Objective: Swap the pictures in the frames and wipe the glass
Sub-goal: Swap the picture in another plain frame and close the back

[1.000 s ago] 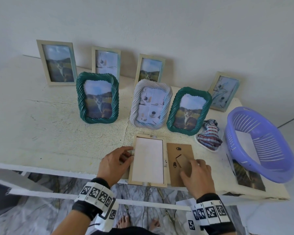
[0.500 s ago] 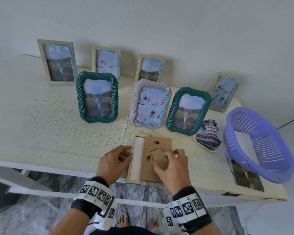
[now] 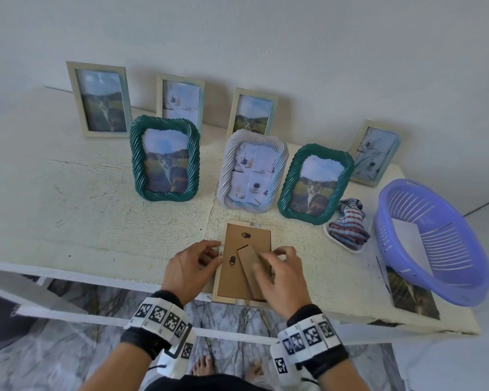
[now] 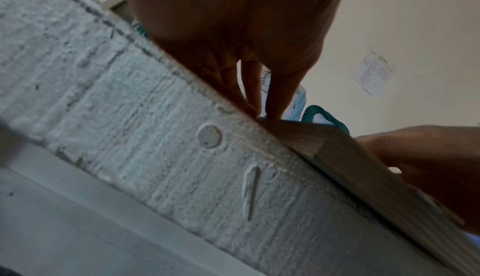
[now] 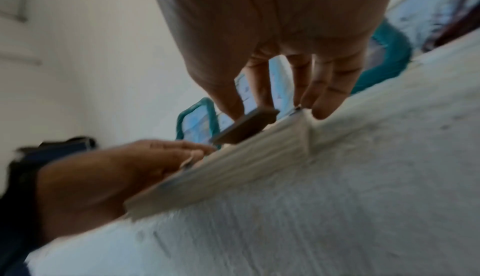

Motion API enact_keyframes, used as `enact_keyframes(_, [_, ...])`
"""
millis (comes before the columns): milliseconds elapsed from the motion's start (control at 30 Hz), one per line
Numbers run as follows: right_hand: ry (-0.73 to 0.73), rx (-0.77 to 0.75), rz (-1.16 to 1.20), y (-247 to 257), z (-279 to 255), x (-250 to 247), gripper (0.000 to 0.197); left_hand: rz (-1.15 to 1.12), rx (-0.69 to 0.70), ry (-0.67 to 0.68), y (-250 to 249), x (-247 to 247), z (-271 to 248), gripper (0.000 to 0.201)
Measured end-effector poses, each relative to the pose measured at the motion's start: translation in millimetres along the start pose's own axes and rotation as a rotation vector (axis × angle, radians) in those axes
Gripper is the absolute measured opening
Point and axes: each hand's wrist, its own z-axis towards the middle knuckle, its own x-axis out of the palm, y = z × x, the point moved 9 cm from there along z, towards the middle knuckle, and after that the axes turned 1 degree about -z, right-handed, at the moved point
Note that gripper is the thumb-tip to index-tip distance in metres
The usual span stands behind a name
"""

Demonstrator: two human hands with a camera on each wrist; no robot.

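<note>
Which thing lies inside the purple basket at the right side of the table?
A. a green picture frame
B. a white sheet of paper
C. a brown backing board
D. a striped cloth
B: a white sheet of paper lies inside the purple basket; the striped cloth sits outside, to its left.

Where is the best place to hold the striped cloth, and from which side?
Pinch the striped cloth at its raised, bunched top from above. It lies crumpled in a heap, and the purple basket and a green frame crowd its sides.
</note>
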Motion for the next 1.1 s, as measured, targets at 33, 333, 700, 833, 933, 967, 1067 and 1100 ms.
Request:
enact_keyframes(33, [0.003, 0.016, 0.068, -10, 2, -4, 0.033, -0.007, -0.003, 0.0, 1, 0, 0, 0.026])
enact_keyframes(333, [0.185, -0.037, 0.308, -39, 21, -8, 0.012, -0.001, -0.008, 0.004, 0, 1, 0, 0.027])
enact_keyframes(700, [0.295, -0.071, 0.18, -37, 28, 2, 0.009, 0.015, 0.01, -0.027, -3, -1, -2, 0.023])
enact_keyframes(833, [0.258, -0.014, 0.17, -41, 27, 4, 0.01, 0.016, 0.033, -0.039, -5, -1, -4, 0.023])
enact_keyframes(933, [0.238, -0.021, 0.158, -39, 25, 3, 0.011, 0.019, 0.049, -0.043, -6, -1, -5, 0.024])
enact_keyframes(967, [0.237, -0.045, 0.156, -36, 24, 1, 0.011, 0.022, 0.05, -0.042, -6, -1, -5, 0.024])
enact_keyframes(1067, [0.285, -0.139, 0.148, -27, 22, -3, 0.016, 0.033, 0.046, -0.04, -8, 0, -5, 0.024])
enact_keyframes(1100, [0.31, -0.152, 0.155, -27, 21, -4, 0.018, 0.034, 0.044, -0.043, -8, 0, -6, 0.024])
